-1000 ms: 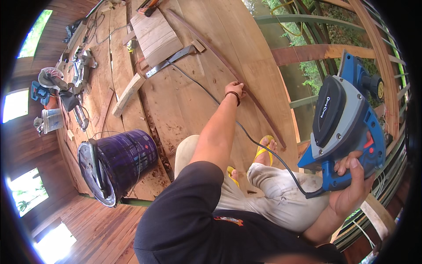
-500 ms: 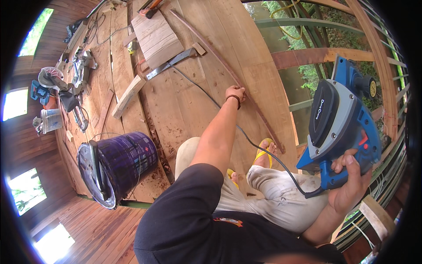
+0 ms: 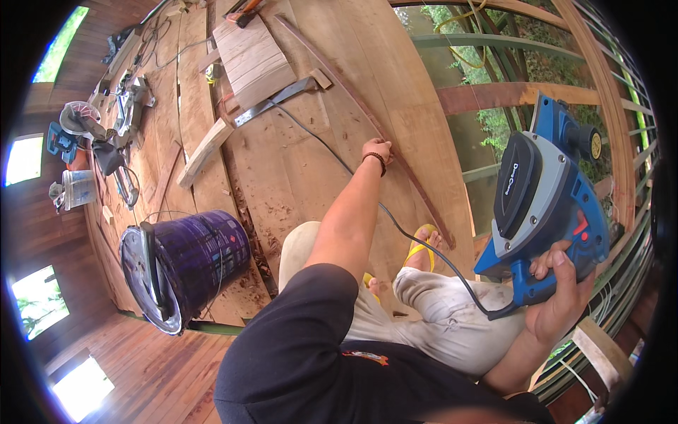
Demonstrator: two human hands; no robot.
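two hands: left hand (image 3: pixel 377 150), one o'clock, curled tighter than earlier by wooden strip (image 3: pixel 424 196), grasp unclear; right hand (image 3: pixel 561 290) gripping blue planer (image 3: pixel 549 194), three o'clock, pale-lettered black cover (image 3: pixel 518 180).

Left arm (image 3: pixel 344 219) stretched forward, right hand (image 3: pixel 561 290) gripping at the side.
The left hand (image 3: pixel 378 150) is closed at the end of that nearly straight arm; the right hand's fingers (image 3: pixel 542 267) are curled, its thumb (image 3: pixel 560 260) pointing up.
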